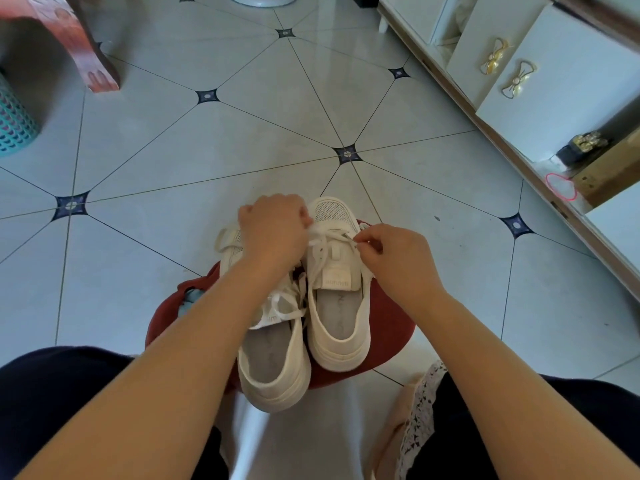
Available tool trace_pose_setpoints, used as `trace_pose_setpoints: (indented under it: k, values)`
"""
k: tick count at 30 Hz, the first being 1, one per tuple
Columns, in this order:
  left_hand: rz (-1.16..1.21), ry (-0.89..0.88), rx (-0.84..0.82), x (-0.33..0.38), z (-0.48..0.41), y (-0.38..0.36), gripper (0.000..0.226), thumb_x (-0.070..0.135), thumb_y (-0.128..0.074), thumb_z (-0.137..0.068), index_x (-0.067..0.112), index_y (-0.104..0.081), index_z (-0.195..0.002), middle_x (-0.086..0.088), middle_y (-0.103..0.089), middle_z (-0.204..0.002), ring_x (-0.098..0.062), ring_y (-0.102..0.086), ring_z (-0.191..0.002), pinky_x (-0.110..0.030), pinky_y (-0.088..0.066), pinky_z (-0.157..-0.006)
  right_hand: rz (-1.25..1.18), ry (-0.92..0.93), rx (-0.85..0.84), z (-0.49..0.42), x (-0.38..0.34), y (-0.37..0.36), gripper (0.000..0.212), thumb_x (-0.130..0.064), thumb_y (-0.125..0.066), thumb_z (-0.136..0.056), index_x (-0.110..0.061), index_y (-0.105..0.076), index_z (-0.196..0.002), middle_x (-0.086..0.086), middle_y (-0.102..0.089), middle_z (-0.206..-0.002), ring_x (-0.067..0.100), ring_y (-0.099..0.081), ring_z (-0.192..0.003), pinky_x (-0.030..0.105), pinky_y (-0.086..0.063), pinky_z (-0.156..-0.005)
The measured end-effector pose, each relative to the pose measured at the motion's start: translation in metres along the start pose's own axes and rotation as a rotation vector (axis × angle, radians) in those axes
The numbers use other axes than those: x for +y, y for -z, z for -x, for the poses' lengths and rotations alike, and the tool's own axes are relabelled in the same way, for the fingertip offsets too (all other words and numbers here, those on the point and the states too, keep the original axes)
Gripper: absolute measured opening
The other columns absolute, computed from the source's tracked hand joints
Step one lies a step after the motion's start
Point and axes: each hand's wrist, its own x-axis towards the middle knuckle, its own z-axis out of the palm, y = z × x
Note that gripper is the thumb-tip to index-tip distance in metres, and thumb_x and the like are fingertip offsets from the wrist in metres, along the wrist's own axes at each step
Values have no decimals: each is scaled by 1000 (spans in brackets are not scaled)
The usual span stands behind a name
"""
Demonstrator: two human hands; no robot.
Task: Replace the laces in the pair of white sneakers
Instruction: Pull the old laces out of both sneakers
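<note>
Two white sneakers stand side by side, toes pointing away, on a small red stool (391,327) between the person's knees. The farther sneaker (341,317) is the one in work. The left hand (273,233) is curled into a fist at its toe-side eyelets and appears to grip one end of the lace (325,237), while the right hand (398,261) pinches the other run of the same lace between thumb and forefinger at the opposite eyelet row. The nearer sneaker (273,362) lies under the left forearm, its loose lace (284,306) slack across the tongue and its heel projecting past the stool's near rim. That overhang is the likeliest source of trouble: a nudge from the forearm, or a hard pull on the lace, could tip this shoe onto the floor (242,133). A sharp tug could also drag the farther sneaker toward the stool's edge, since neither hand pins it down. The two laces lie close together between the shoes and may tangle or be mistaken for one another. The stool leaves almost no spare surface around the pair. Beyond it the tiled floor gives wide room ahead and to both sides; the white cabinet (554,81) and teal basket (14,123) stand well apart.
</note>
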Motion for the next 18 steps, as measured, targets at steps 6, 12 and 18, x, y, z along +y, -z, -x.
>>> trace_pose_setpoints:
  k: [6, 12, 18]
  values:
    - [136, -177, -19, 13, 11, -7, 25, 44, -61, -80, 27, -63, -97, 4, -56, -112, -20, -45, -110, -34, -20, -88, -7, 1, 2, -2, 0, -1, 23, -20, -51, -91, -17, -68, -107, 0, -69, -101, 14, -60, -89, 21, -43, -76]
    - [-76, -260, -36, 33, 9, -21, 19, 36, -54, -87, 21, -60, -97, 0, -64, -94, -22, -51, -97, -34, -21, -83, -8, 22, 13, -2, 1, -2, 24, -19, -52, -91, -15, -68, -107, 1, -69, -101, 15, -61, -91, 22, -42, -78]
    - [96, 104, 102, -4, -3, 9, 20, 28, -48, -88, 21, -67, -89, 0, -66, -93, -24, -55, -94, -33, -27, -75, -24, -9, 13, -2, 4, -3, 22, -19, -51, -90, -18, -68, -105, -2, -68, -93, 7, -53, -77, 18, -41, -73]
